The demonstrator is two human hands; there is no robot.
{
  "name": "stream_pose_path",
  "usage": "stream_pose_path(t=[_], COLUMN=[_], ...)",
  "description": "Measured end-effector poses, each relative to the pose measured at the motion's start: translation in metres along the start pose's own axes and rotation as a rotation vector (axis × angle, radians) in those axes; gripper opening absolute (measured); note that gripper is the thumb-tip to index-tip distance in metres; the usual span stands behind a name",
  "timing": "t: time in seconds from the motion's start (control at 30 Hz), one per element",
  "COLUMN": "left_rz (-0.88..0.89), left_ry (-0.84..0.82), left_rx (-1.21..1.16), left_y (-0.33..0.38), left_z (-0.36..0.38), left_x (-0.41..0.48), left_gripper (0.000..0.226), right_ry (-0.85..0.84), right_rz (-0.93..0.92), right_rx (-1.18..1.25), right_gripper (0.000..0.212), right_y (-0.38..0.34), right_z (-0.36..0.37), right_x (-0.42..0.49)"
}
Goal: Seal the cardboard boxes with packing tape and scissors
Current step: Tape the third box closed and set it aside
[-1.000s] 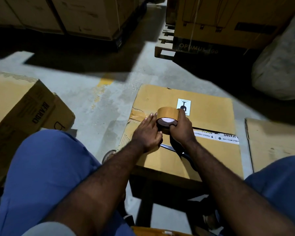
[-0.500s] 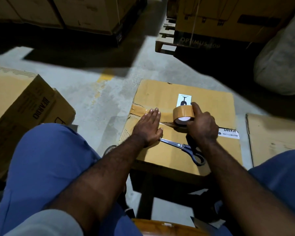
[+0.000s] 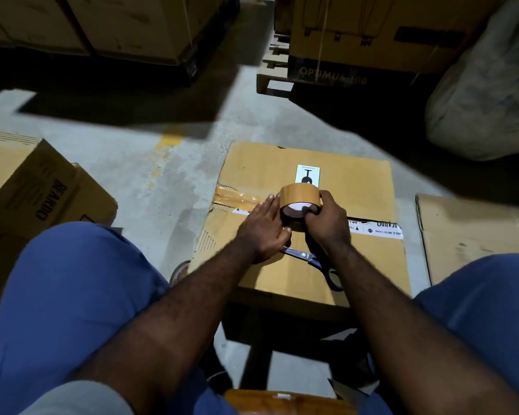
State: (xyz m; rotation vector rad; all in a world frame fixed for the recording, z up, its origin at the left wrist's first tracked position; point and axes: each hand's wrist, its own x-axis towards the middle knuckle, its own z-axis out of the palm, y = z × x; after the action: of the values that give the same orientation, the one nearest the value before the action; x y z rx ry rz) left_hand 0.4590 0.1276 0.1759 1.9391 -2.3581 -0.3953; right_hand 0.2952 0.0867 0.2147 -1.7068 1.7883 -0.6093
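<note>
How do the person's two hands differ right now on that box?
The left hand lies flat with straight fingers, pressing on the box by the brown tape strip. The right hand curls round the tape roll. The left hand sits at the taped stretch of the seam, the right hand toward the stretch where a white printed strip shows. Both work along the same seam, side by side.

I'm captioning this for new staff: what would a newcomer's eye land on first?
The packing tape roll stands on edge at the middle of the cardboard box, gripped by the right hand. The left hand presses flat beside it, where a laid tape strip runs to the box's left edge. Scissors lie on the box nearer the person, partly hidden by the arms.
</note>
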Motion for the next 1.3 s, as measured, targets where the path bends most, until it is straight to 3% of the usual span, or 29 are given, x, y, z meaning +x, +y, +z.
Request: stream_pose_path(t=[0.2,0.33,0.53,0.63,0.73,0.8,0.9,1.13,1.3], left_rz=[-0.012,-0.029,-0.037,-0.043,0.005,0.030,0.015,0.019,-0.013], left_ry=[-0.034,-0.044,-0.026,-0.023,-0.022,-0.013,0.001,0.000,-0.020], left_rx=[0.015,0.024,0.019,0.002,-0.009,-0.028,-0.017,-0.023,-0.006], left_y=[-0.002,0.001,0.003,0.008,0.024,0.038,0.046,0.045,0.042], left_z=[0.004,0.001,0.003,0.001,0.001,0.005,0.011,0.012,0.017], left_x=[0.002,0.000,-0.001,0.000,0.009,0.016,0.020,0.019,0.021], left_gripper=[0.075,0.077,0.076,0.077,0.077,0.076,0.073,0.076,0.084], right_ry=[0.030,0.123,0.190,0.187,0.135,0.074,0.035,0.087,0.112], right_rz=[-0.010,-0.049,0.008,0.018,0.102,0.092,0.108,0.169,0.142], right_rx=[-0.284,-0.428,-0.495,-0.380,-0.144,-0.111,-0.097,-0.180,-0.379], right_gripper=[0.035,0.047,0.065,0.070,0.056,0.031,0.017,0.010,0.022], right_y=[-0.003,0.012,0.024,0.023,0.030,0.033,0.030,0.024,0.025], right_z=[-0.003,-0.019,-0.037,-0.037,-0.033,-0.030,-0.028,-0.031,-0.035], right_x=[0.000,-0.001,-0.001,-0.006,-0.006,-0.008,-0.009,0.000,-0.002])
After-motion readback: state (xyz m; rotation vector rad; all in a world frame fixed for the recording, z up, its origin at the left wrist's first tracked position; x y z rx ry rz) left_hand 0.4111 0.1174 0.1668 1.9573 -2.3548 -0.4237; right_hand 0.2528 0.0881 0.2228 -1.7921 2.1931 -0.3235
